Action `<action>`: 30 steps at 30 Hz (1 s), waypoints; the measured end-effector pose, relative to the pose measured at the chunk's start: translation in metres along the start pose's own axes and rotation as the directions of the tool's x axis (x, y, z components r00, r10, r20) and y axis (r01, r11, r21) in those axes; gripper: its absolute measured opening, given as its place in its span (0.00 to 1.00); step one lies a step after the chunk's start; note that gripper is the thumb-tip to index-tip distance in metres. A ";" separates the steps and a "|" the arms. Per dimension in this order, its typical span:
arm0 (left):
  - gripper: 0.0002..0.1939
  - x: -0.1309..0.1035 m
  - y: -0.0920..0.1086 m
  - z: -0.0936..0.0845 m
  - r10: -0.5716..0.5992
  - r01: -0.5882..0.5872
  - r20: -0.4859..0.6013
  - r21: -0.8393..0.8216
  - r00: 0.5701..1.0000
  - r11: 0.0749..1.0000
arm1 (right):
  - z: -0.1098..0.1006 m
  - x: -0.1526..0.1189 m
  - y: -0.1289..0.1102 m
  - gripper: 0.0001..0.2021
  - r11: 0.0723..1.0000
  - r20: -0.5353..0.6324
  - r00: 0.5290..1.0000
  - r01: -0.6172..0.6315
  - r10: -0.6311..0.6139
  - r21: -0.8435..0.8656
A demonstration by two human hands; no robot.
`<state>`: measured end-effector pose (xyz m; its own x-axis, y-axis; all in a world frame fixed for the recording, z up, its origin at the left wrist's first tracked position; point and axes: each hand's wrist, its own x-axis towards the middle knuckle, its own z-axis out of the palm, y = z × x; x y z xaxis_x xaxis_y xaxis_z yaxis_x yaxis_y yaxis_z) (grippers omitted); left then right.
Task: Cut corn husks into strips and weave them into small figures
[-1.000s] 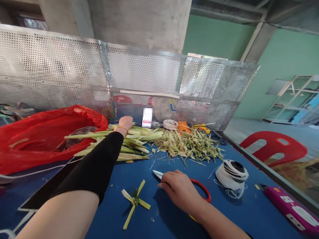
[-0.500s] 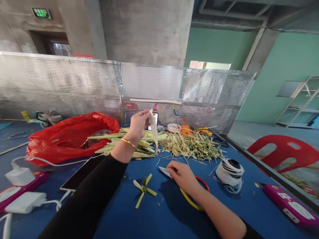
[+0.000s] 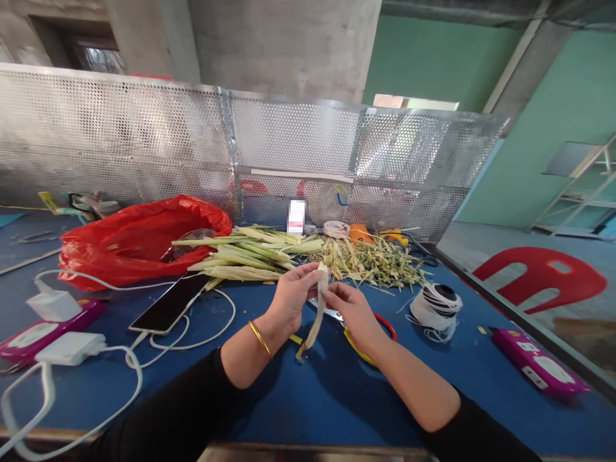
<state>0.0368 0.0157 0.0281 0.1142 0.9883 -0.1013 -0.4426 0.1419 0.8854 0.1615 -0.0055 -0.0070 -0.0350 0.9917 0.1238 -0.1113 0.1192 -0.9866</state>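
1. The pale husk strip (image 3: 317, 311) is held upright above the surface (image 3: 385, 417), its brownish lower end hanging down.
2. The left hand (image 3: 290, 296) pinches its top between thumb and fingertips; a gold bracelet (image 3: 260, 339) circles the wrist.
3. The right hand (image 3: 355, 314) pinches the strip's side just below, thumb and fingers closed together.
4. Scissors (image 3: 391, 327) with red and yellow handles lie partly hidden by the right hand. A small yellow-green piece (image 3: 295, 339) shows near the left hand.
5. Beyond the hands lie long green husks (image 3: 250, 253) and, beside them at right, a heap of shredded dry bits (image 3: 380, 260).
6. A red plastic bag (image 3: 110, 240) lies open at left; something dark and shiny shows in its mouth, too unclear to name.
7. The right purple box (image 3: 534, 362) bears a large white "B"; its other marks are unreadable. The left purple box (image 3: 91, 313) has white chargers (image 3: 72, 348) at it.
8. A black-screened phone (image 3: 171, 303) lies flat; another phone (image 3: 297, 217) stands upright, its screen blurred.
9. White string (image 3: 433, 308) is wound on a dark spool, right of the scissors.
10. A white tape roll (image 3: 337, 228) sits behind the dry bits.
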 end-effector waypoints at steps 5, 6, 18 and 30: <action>0.15 0.001 0.002 -0.005 -0.002 0.002 0.049 -0.004 0.999 1.000 | -0.005 0.000 -0.006 0.15 0.984 -0.012 0.991 -0.127 0.130 0.125; 0.15 0.001 0.002 -0.006 -0.009 0.008 0.062 0.003 0.998 1.000 | -0.006 0.000 -0.008 0.15 0.987 -0.022 0.993 -0.112 0.115 0.115; 0.13 0.007 0.002 -0.008 0.155 -0.147 -0.021 0.213 0.988 0.966 | -0.017 0.002 -0.014 0.16 0.982 0.097 0.977 -0.184 0.187 -0.042; 0.11 0.031 0.013 -0.025 0.303 -0.259 -0.178 0.236 0.936 0.937 | -0.026 0.007 -0.030 0.14 0.970 0.010 0.993 -0.109 0.114 -0.216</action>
<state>0.0127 0.0494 0.0256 -0.1860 0.9781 0.0928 -0.2347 -0.1360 0.9625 0.1902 -0.0013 0.0204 -0.0573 0.9983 0.0119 0.1107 0.0182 -0.9937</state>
